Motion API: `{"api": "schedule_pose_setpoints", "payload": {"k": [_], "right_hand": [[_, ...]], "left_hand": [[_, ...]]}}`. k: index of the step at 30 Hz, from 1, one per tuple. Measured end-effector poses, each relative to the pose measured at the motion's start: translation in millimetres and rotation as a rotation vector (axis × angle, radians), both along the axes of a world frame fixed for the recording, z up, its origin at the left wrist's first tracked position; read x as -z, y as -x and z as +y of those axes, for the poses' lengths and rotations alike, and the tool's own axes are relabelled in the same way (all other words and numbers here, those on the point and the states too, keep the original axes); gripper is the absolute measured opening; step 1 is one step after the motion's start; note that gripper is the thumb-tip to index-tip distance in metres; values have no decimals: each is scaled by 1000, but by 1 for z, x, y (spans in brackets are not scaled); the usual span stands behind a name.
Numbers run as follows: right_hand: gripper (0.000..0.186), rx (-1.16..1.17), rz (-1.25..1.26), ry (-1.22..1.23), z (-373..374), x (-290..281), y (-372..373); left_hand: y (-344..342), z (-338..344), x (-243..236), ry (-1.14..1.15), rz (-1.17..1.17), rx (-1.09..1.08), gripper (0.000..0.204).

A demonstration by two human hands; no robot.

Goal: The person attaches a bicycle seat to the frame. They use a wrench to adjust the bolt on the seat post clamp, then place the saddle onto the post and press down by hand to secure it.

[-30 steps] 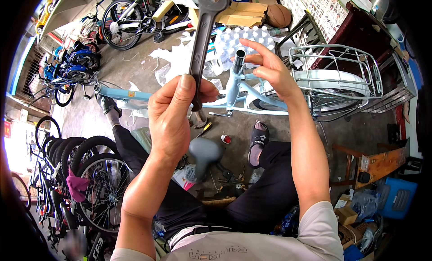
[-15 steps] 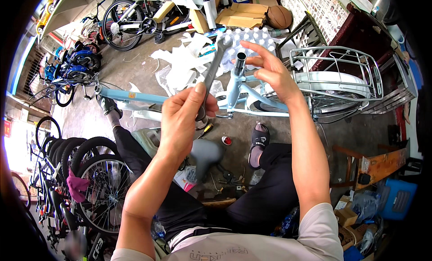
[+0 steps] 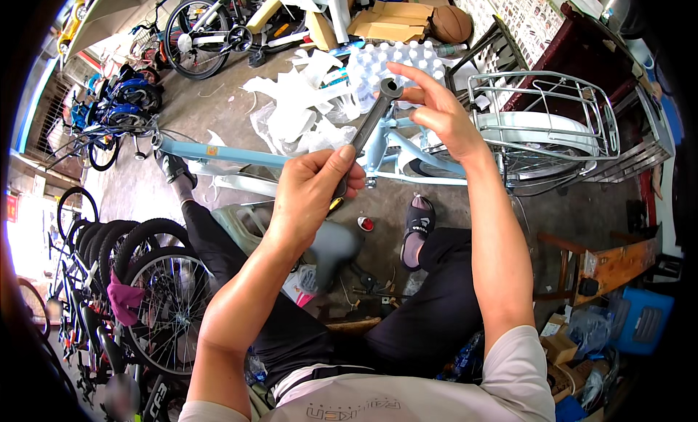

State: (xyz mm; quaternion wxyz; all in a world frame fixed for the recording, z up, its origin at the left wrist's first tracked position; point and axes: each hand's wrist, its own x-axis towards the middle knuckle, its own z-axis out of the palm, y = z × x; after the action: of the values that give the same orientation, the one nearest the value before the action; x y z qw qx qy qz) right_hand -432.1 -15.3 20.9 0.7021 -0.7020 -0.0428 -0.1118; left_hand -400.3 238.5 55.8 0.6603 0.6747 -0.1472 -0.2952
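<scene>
A light blue bicycle frame (image 3: 240,156) lies across in front of me, with its rear rack (image 3: 545,95) and white-fendered rear wheel to the right. In my left hand (image 3: 309,189) is a steel open-end wrench (image 3: 371,124), slanting up to the right. Its jaw overlaps the top of the upright frame tube, hiding the tube's end; whether they touch I cannot tell. Just right of the jaw, my right hand (image 3: 445,124) has its index finger stretched out and its fingers apart. Its other fingertips are partly behind the wrench head.
On the floor lie a grey saddle (image 3: 334,247), a red-and-white cap (image 3: 366,223) and white wrapping (image 3: 291,106). Bottled water (image 3: 396,62), cardboard (image 3: 392,21) and a basketball (image 3: 451,23) are beyond. Several bicycle wheels (image 3: 171,306) stand left, a wooden stool (image 3: 611,269) right.
My left hand has moved right, bringing the wrench's jaw from left of the tube to over its top. My right hand has barely shifted.
</scene>
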Motion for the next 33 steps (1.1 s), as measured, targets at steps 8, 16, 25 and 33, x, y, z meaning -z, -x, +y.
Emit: {"api": "schedule_pose_setpoints", "payload": {"k": [8, 16, 25, 33], "right_hand": [[72, -10, 25, -10, -4, 0, 1], [71, 22, 15, 30, 1, -3, 4], [72, 26, 38, 56, -2, -1, 2], [71, 39, 55, 56, -1, 1, 2]], "left_hand": [[5, 3, -33, 255, -387, -3, 40], [-4, 2, 4, -34, 59, -24, 42], [3, 1, -15, 163, -166, -54, 40], [-8, 0, 5, -35, 54, -20, 41]]}}
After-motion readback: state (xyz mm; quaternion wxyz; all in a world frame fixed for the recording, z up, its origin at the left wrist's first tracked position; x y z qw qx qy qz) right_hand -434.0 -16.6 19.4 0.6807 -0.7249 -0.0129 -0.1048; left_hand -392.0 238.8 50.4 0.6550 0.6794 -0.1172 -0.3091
